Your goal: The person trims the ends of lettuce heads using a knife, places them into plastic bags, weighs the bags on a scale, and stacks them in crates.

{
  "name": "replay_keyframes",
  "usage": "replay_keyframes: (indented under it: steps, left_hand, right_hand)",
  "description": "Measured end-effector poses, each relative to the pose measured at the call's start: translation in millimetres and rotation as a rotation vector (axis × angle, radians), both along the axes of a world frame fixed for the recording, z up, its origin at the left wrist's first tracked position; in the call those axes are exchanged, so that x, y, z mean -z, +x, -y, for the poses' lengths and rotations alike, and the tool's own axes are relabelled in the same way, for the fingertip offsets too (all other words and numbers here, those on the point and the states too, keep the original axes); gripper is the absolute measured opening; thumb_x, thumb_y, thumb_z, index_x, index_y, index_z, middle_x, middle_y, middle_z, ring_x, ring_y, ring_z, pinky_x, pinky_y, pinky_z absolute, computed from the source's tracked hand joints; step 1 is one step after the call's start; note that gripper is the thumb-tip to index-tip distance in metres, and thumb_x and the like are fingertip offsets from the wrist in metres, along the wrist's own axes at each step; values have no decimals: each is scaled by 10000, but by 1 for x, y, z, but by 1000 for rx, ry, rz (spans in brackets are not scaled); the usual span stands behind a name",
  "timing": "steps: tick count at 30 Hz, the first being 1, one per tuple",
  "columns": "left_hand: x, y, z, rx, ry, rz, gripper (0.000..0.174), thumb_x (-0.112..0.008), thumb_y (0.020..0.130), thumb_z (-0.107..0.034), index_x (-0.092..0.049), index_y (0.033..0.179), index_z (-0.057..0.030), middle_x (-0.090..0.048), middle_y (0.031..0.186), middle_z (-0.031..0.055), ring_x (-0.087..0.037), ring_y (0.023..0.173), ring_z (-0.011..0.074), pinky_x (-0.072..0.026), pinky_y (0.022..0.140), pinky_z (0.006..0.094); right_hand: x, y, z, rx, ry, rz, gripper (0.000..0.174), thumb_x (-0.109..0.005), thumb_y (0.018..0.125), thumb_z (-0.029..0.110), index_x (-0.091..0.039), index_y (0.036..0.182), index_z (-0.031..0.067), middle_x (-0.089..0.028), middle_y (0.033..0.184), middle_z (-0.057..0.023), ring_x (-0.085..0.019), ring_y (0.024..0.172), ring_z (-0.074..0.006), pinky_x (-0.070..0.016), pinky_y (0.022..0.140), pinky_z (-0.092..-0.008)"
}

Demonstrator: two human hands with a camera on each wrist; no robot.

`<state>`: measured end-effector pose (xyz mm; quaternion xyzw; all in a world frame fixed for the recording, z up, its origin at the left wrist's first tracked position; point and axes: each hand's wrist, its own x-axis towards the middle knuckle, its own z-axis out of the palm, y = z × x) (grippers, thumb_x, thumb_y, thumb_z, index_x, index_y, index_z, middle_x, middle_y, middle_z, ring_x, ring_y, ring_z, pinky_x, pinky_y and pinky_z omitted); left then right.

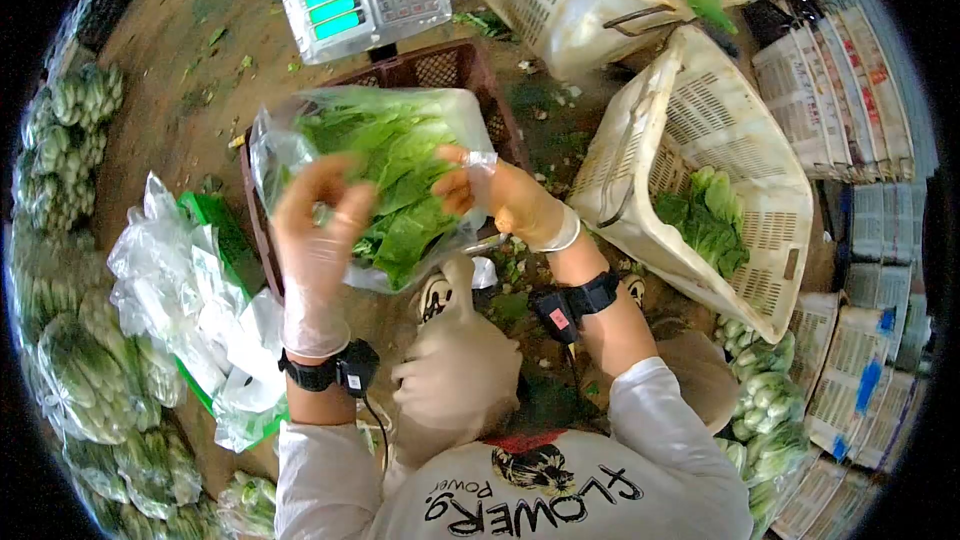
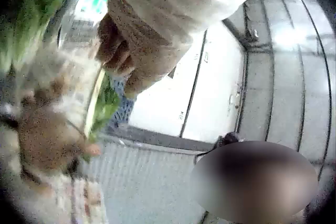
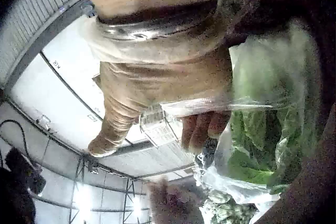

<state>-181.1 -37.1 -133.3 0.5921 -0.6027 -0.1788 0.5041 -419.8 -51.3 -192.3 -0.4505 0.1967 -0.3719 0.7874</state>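
Note:
A clear plastic bag of leafy greens (image 1: pixel 400 155) lies on a pale tray over a dark red crate (image 1: pixel 505 120). My left hand (image 1: pixel 322 230), in a thin clear glove and blurred, hovers over the bag's left side, fingers bent and apart, with nothing visible between them. At the right side of the leaves is my right hand (image 1: pixel 515 202), its fingers loosely bent by the plastic. The right wrist view shows the right hand (image 3: pixel 163 87) with its thumb spread away and film stretched from its fingers towards the bagged greens (image 3: pixel 262 140).
A lit scale display (image 1: pixel 370 0) stands behind the crate. To the right, a white basket (image 1: pixel 690 90) holds a few greens, with another basket (image 1: pixel 550 10) behind it. Plastic bags (image 1: pixel 190 310) lie on a green tray at left. Bundled vegetables (image 1: pixel 75 140) line both sides.

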Motion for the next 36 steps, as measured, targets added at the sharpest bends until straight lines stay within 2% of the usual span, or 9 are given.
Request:
replay_keyframes:
  steps: [5,9,14,19,23,27,31,33,36]
  left_hand:
    - [-38,-39,-18,831,475,-313,285,-741,669,-72,-637,930,-23,-622,851,26,-570,773,119,-457,719,252]
    - [-20,-52,-18,796,421,-268,188,-713,693,2,-631,862,-1,-638,825,31,-580,824,125,-460,781,283]
    - [6,-55,-16,764,308,-542,94,-677,760,-44,-616,818,-1,-631,791,34,-582,762,130,-439,836,297]
    - [20,-55,-16,873,550,-957,84,-547,880,-78,-587,874,-5,-595,828,46,-542,679,103,-457,634,236]
    - [18,-48,-20,846,703,-937,234,-577,868,-231,-603,821,-3,-628,737,60,-568,620,138,-472,700,264]
    - [6,-38,-16,1354,863,-150,402,-538,881,-343,-620,1004,31,-657,838,108,-610,785,186,-480,717,297]
    - [19,-7,-12,309,295,-152,336,-673,778,-233,-601,1022,-14,-601,938,174,-573,860,290,-450,787,380]
    - [23,9,10,-198,-241,509,466,-731,696,-192,-514,1077,-35,-535,978,158,-516,902,311,-417,781,422]
    - [32,9,22,-225,-145,618,553,-744,653,-276,-455,1077,-72,-478,1000,152,-469,904,325,-370,785,428]
  right_hand:
    - [1,17,-3,37,-22,-13,911,-793,664,279,-264,1384,104,-557,1095,-80,-529,942,-146,-421,837,-275]
    - [-14,23,-4,88,39,-319,705,-682,787,160,-278,1349,27,-566,1061,-111,-553,918,-170,-452,817,-285]
    - [-23,22,-7,91,-2,-254,944,-772,681,322,-209,1378,23,-553,1063,-109,-569,867,-172,-471,781,-281]
    - [-3,19,-8,28,84,-96,1042,-781,603,445,-228,1370,8,-549,1065,-106,-553,914,-169,-446,832,-292]
    - [8,20,-8,94,-141,-99,993,-694,644,551,-280,1349,-12,-567,1036,-92,-559,869,-149,-458,804,-294]
    - [6,5,-7,167,-103,-132,743,-499,812,570,-410,1293,10,-607,909,-48,-547,795,-104,-443,768,-264]
    - [-10,-4,-8,432,110,-389,381,-520,894,245,-525,1167,-20,-585,774,-36,-525,689,-115,-429,696,-259]
    - [-14,2,-4,526,41,-397,337,-516,881,163,-527,1151,-39,-597,809,-62,-539,709,-130,-438,716,-274]
    - [-12,1,-4,609,-58,-433,313,-504,881,147,-541,1119,-53,-604,825,-69,-544,717,-136,-441,727,-282]
